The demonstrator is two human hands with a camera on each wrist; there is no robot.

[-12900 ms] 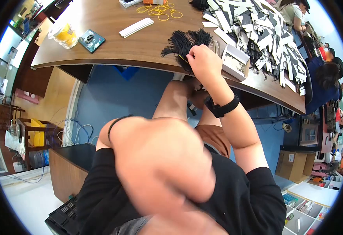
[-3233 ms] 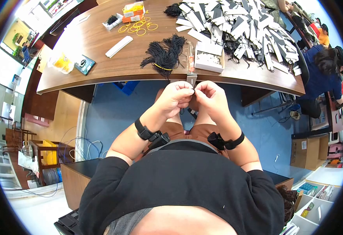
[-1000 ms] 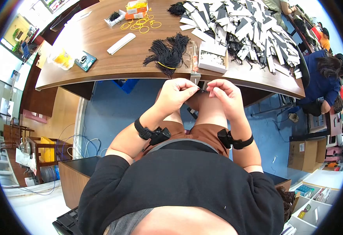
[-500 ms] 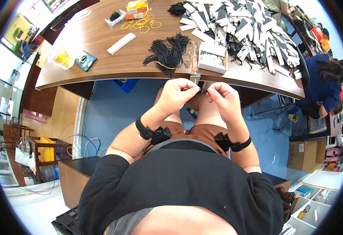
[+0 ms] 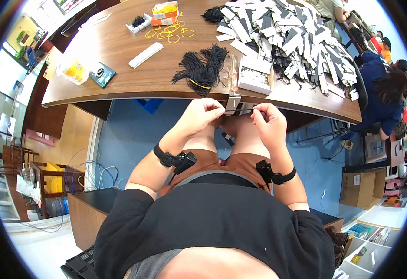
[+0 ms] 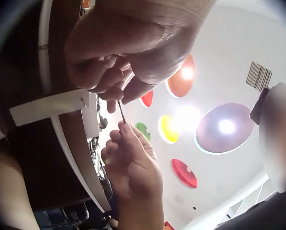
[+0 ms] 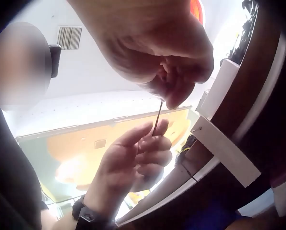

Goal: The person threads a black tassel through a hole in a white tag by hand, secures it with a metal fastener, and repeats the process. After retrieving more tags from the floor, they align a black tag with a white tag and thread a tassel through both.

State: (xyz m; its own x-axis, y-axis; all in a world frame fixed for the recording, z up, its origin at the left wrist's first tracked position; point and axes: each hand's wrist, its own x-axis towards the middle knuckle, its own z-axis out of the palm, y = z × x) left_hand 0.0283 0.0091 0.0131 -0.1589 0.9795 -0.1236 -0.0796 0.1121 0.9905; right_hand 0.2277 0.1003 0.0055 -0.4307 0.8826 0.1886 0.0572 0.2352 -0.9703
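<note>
A short black cord [image 5: 239,110] is stretched between my two hands in front of the table edge. My left hand [image 5: 200,117] pinches one end between thumb and fingers, and my right hand [image 5: 271,122] pinches the other. Both wrist views show the cord as a thin, straight line, its ends hidden in the fingertips. On the table just beyond lies a bundle of black cords [image 5: 201,69], tied with a yellow rubber band [image 5: 199,84]. A pale metal bracket [image 5: 232,103] juts from the table edge right behind the held cord.
An open white box of small parts [image 5: 255,81] stands near the edge, beside a big pile of black and white tags [image 5: 282,39]. Farther left are yellow rubber bands [image 5: 168,35], white strips [image 5: 146,55] and a teal package [image 5: 103,75]. Another person [image 5: 389,93] sits at right.
Half a second ago my hands were close together; now they have drawn apart, with the cord pulled straight between them. Much earlier, my right hand was at the cord bundle.
</note>
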